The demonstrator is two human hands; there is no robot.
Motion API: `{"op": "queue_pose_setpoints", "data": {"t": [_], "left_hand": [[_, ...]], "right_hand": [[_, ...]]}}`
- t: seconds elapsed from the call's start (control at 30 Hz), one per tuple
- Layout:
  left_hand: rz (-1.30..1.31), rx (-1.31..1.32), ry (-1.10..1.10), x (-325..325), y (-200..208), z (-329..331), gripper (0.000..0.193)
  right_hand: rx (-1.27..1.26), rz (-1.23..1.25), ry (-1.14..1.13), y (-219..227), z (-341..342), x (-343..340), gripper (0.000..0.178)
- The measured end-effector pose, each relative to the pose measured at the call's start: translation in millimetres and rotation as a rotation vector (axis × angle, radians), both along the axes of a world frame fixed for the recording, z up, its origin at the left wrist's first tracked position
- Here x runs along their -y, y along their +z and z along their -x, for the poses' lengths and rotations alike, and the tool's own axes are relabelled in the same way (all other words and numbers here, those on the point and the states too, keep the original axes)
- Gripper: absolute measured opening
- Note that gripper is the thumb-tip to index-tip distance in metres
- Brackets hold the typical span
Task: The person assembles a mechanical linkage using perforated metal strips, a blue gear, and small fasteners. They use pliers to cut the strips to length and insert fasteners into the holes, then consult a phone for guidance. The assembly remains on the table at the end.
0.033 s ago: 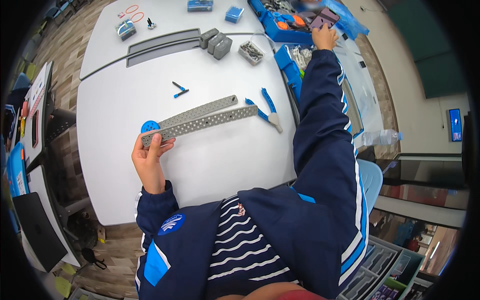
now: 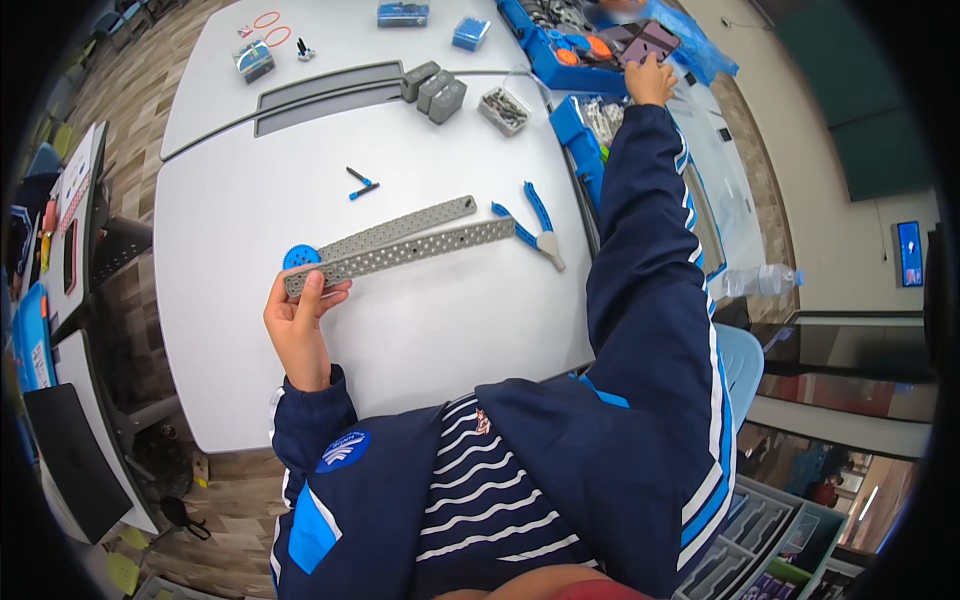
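We have the front beam (image 2: 420, 250) in the left hand (image 2: 300, 330), fingers closed on its left end: thumb on the near face, the rest curled behind and below. Long grey perforated bar, over the middle of the counter (image 2: 225, 360), right end farther from us. Rear beam (image 2: 400, 225) sits just behind; the two form a narrow V, closest at the blue gear (image 2: 299, 257). Can't tell if they're joined there, or if the far ends rest on anything. Front beam's tip overlaps a handle of the blue pliers (image 2: 541, 215) in view; contact unclear.

Right hand (image 2: 650, 80) is at long reach, fingers at the near edge of a flat purple phone-like slab (image 2: 652, 38) by the blue bin (image 2: 568, 72). Can't tell if they grip it or only touch.

Handling, our read: beams light for their length, stiff, not fragile; holes add bite, so slip risk is low. Leverage is the weak spot: an end hold lets the far side dip or twist. We'd pinch mid-length across the edges and steady the gear end. If there's a pivot, hold both beams together. Slab is likely smooth and more breakable; take it by the long edges.
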State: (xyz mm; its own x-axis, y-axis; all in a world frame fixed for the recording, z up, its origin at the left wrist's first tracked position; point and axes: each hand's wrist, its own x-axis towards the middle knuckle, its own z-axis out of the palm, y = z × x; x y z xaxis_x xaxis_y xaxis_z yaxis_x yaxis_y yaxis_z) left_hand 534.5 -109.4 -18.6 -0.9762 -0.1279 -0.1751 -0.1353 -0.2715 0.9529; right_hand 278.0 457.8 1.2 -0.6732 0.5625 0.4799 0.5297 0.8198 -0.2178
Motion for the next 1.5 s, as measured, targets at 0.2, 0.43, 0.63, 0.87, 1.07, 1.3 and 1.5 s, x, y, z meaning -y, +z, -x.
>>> {"op": "queue_pose_setpoints", "data": {"t": [0.2, 0.43, 0.63, 0.87, 1.07, 1.3, 1.5], "left_hand": [[0.004, -0.034, 0.011, -2.7, -1.6, 5.7, 0.018], [0.013, -0.027, 0.031, -2.6, -5.9, 7.7, 0.019], [0.021, -0.023, 0.034, -2.2, -7.6, 9.2, 0.019], [0.016, -0.016, 0.025, -2.6, -10.4, 9.9, 0.017], [0.02, -0.007, 0.017, -3.4, -10.9, 10.2, 0.017], [0.03, -0.009, 0.002, -4.6, -10.6, 9.5, 0.016], [0.026, -0.009, 0.001, -3.3, -12.5, 10.2, 0.017]], "right_hand": [[-0.014, -0.012, -0.052, -9.6, 21.6, -22.3, 0.059], [-0.132, -0.093, 0.092, -22.4, 28.6, -33.4, 0.06], [-0.111, -0.076, 0.093, -20.0, 40.9, -40.7, 0.061], [-0.153, -0.13, 0.129, -30.0, 45.4, -40.8, 0.06], [-0.183, -0.169, 0.157, -34.6, 45.8, -42.4, 0.058], [-0.174, -0.234, 0.166, -42.3, 48.4, -44.3, 0.058], [-0.154, -0.271, 0.185, -42.0, 48.0, -40.4, 0.057]]}}
